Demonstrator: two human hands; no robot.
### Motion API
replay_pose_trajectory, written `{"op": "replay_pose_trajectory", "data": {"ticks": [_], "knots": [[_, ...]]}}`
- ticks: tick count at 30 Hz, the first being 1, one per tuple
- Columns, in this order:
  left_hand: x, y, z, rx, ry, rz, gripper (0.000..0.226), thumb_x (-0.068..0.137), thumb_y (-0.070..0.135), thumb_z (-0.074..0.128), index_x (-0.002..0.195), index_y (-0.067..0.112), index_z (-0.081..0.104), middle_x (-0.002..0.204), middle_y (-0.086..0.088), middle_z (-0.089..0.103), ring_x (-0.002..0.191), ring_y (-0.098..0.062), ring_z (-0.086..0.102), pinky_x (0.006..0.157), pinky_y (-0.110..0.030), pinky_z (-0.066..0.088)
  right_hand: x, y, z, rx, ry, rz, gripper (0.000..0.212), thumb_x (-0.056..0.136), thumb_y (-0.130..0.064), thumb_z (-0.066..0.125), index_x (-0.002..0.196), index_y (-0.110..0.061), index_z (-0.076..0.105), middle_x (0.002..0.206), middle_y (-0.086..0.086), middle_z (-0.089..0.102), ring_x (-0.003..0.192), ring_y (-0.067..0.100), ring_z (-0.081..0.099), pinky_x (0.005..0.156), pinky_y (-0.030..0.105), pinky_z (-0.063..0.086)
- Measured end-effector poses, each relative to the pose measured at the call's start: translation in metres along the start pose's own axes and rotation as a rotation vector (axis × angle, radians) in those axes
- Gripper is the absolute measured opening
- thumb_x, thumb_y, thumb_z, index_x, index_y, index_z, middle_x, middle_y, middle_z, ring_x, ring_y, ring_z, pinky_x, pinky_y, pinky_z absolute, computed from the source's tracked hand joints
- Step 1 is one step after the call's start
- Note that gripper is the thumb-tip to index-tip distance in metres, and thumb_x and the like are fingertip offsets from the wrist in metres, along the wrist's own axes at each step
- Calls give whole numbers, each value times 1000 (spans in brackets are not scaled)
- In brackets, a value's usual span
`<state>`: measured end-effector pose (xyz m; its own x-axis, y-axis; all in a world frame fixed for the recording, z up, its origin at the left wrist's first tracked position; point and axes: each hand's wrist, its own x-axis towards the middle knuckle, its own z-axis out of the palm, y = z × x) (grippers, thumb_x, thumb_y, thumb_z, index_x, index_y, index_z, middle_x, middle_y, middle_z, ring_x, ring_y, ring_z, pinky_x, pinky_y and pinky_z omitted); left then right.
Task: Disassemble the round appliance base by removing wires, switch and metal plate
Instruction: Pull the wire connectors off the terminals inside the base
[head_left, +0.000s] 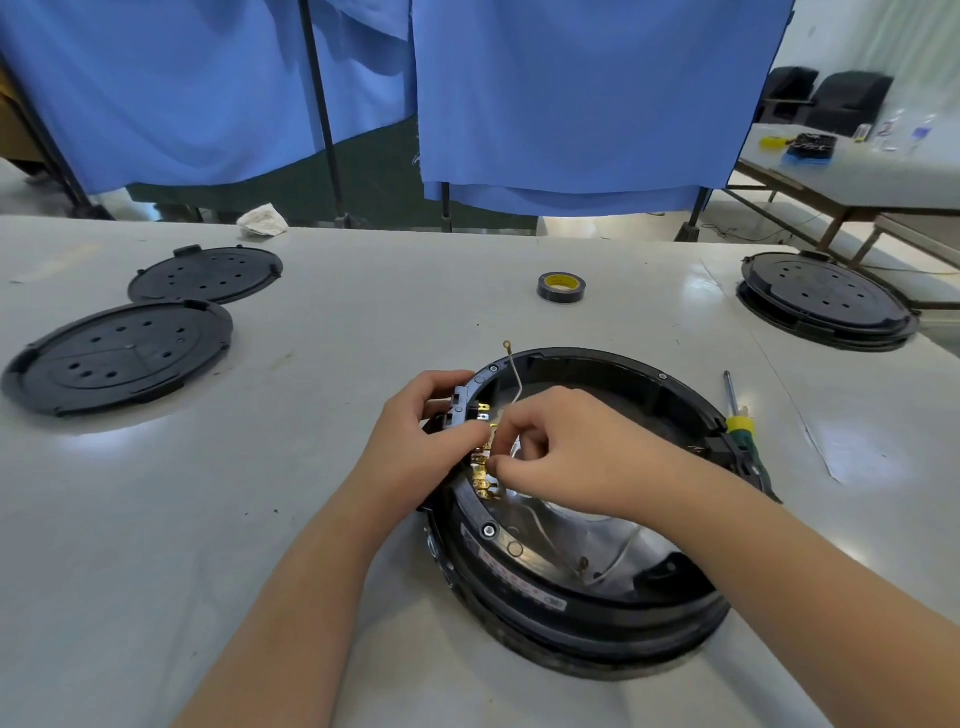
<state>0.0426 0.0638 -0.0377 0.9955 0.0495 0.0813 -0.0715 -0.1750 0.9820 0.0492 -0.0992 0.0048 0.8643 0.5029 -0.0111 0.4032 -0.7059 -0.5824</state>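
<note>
The base (582, 519) lies nearest on the table (337, 571), open side up, likely so its wiring can be reached. At its left rim the left hand (415, 431) grips the switch (460, 402), seemingly to steady it, while the right hand (550, 447) pinches a wire (514, 374) by the brass terminals (483, 473), probably to pull a connector off. That wire runs up and away, its ring end pointing far. A screwdriver (737, 415) lies just right of the base, tip away. Farther off sit tape (561, 287), two covers (156, 322) left and another base (826, 301) right
</note>
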Motion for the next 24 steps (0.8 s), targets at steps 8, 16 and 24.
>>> {"op": "replay_pose_trajectory", "data": {"ticks": [8, 16, 24], "knots": [[2, -1, -2, -35, -45, -17, 48, 61, 20, 68, 107, 34, 62, 106, 2, 68, 99, -12, 65, 76, -22, 52, 1, -2, 3, -45, 20, 11, 8, 73, -29, 60, 66, -25, 64, 44, -22, 51, 43, 1, 46, 53, 23, 37], [4, -2, -3, -34, -61, -34, 52, 61, 20, 68, 112, 30, 61, 109, 0, 67, 104, -16, 63, 82, -29, 54, 0, -5, 3, -80, 41, 12, 11, 73, -31, 61, 64, -25, 58, 49, -11, 52, 54, 4, 52, 57, 26, 46], [4, -2, -3, -58, -60, -32, 51, 62, 19, 68, 112, 29, 62, 106, -1, 67, 95, -14, 66, 72, -24, 53, -5, -4, 1, -24, 36, 38, 13, 73, -29, 61, 63, -24, 54, 47, -17, 58, 52, 6, 53, 62, 32, 50]]}}
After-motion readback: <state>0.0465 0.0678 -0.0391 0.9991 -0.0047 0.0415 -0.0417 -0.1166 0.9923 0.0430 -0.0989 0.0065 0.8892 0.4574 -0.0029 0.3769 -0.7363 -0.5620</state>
